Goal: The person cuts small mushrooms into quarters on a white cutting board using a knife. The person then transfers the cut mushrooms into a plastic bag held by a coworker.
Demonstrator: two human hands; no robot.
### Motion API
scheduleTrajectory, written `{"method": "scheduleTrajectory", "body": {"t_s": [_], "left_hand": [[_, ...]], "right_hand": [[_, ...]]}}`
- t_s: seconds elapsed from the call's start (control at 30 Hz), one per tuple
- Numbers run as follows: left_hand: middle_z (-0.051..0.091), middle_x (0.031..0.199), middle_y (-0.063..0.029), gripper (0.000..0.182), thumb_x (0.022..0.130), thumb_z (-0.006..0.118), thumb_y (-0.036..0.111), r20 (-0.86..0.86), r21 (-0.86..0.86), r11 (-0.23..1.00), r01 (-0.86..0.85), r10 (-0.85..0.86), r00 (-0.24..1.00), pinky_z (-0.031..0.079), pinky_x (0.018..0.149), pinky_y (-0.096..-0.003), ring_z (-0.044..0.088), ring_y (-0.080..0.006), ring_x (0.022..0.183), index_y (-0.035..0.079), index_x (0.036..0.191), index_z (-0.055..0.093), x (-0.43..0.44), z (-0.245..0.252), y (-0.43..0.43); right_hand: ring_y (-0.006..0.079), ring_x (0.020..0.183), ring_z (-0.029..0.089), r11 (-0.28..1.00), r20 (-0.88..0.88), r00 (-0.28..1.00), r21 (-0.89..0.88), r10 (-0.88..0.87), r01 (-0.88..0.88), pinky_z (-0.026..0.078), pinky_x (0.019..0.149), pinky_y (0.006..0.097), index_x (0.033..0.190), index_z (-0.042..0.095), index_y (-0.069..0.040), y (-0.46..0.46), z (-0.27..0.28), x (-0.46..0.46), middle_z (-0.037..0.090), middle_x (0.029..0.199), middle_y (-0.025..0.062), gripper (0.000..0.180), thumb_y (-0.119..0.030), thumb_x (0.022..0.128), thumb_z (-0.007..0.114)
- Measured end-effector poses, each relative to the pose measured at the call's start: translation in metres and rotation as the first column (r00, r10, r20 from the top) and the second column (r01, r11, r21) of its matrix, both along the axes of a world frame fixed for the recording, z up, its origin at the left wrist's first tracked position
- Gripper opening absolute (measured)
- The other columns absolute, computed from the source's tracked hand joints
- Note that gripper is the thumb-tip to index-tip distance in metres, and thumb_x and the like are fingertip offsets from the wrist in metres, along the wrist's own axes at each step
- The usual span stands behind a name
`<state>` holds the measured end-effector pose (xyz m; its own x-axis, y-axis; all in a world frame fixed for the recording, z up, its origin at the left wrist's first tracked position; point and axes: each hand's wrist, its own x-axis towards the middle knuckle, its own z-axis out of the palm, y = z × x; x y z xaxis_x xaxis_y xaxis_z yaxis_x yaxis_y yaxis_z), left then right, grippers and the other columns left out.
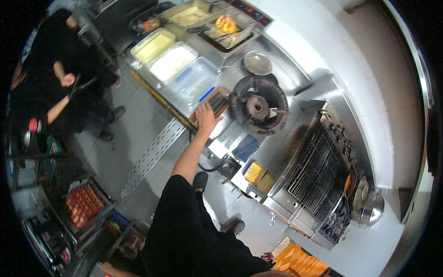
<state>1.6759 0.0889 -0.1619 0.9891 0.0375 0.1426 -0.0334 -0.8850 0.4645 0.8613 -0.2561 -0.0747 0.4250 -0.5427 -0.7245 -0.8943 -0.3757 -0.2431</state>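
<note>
My left hand (206, 117) reaches out over a brown rectangular tray (223, 92) with a dark inset, on the steel counter (221, 130). The fingers lie over the tray's middle with the thumb out to the right; whether they grip it is hidden. A round cast-iron wok burner (258, 107) stands right beside the tray. On its other side is a clear plastic tub (195, 81) with a blue clip along its edge. Low in the picture, a small part of my right hand (268, 257) shows beside an orange crate (297, 259); its fingers are mostly hidden.
A wire-grate grill (315, 173) stands on the right, with a container of yellow food (255, 173) before it. Fried food (226, 26) sits in a pan farther back. Co-workers in black (59, 72) stand left. Skewered meat (84, 206) fills a tray at lower left.
</note>
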Motion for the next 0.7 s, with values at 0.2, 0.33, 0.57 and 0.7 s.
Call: {"method": "scheduleTrajectory", "body": {"t_s": [0.2,0.33,0.57,0.7], "left_hand": [[0.062,0.105,-0.0125,0.016,0.087,0.081,0.02,0.034,-0.403,0.882,-0.244,0.28,0.959,0.048,0.093,-0.0507,0.062,-0.037,0.105,0.01,0.092,0.07,-0.163,0.021,0.057],[0.07,0.092,-0.0166,0.008,0.092,0.073,0.013,-0.152,-0.572,0.69,-0.443,0.442,0.884,0.055,0.081,-0.0479,0.07,-0.0374,0.088,0.007,0.095,0.071,-0.323,0.002,0.073],[0.075,0.083,-0.0195,0.016,0.094,0.071,0.018,-0.223,-0.565,0.575,-0.592,0.585,0.78,0.058,0.073,-0.0484,0.074,-0.0385,0.077,0.005,0.104,0.074,-0.59,0.087,0.048],[0.078,0.102,-0.0164,0.023,0.096,0.065,0.012,-0.369,-0.387,0.402,-0.83,0.757,0.539,0.059,0.085,-0.049,0.075,-0.0366,0.095,0.011,0.118,0.072,-0.77,0.11,-0.042]], "right_hand": [[0.0235,0.07,0.076,0.94,0.143,0.933,0.035,0.331,-0.339,0.062,0.061,0.0381,0.112,0.071,-0.003,0.003,0.035,0.118,0.077,0.084,0.0144,0.025,-0.022,0.096,0.072],[0.0216,0.072,0.073,0.754,0.332,0.72,0.039,0.609,-0.656,0.059,0.067,0.0378,0.112,0.07,-0.004,0.007,0.049,0.233,0.074,0.084,0.013,0.02,-0.017,0.097,0.066],[0.0111,0.068,0.061,0.121,0.778,0.007,-0.088,0.628,-0.989,0.051,0.063,0.0293,0.114,0.066,-0.002,0.093,0.029,0.378,0.067,0.077,0.003,0.013,-0.003,0.101,0.065],[0.0104,0.056,0.047,-0.348,0.7,-0.338,-0.136,0.629,-0.928,0.041,0.054,0.0326,0.113,0.069,-0.003,0.196,0.077,0.365,0.057,0.063,0.0036,0.017,-0.014,0.101,0.072]]}}
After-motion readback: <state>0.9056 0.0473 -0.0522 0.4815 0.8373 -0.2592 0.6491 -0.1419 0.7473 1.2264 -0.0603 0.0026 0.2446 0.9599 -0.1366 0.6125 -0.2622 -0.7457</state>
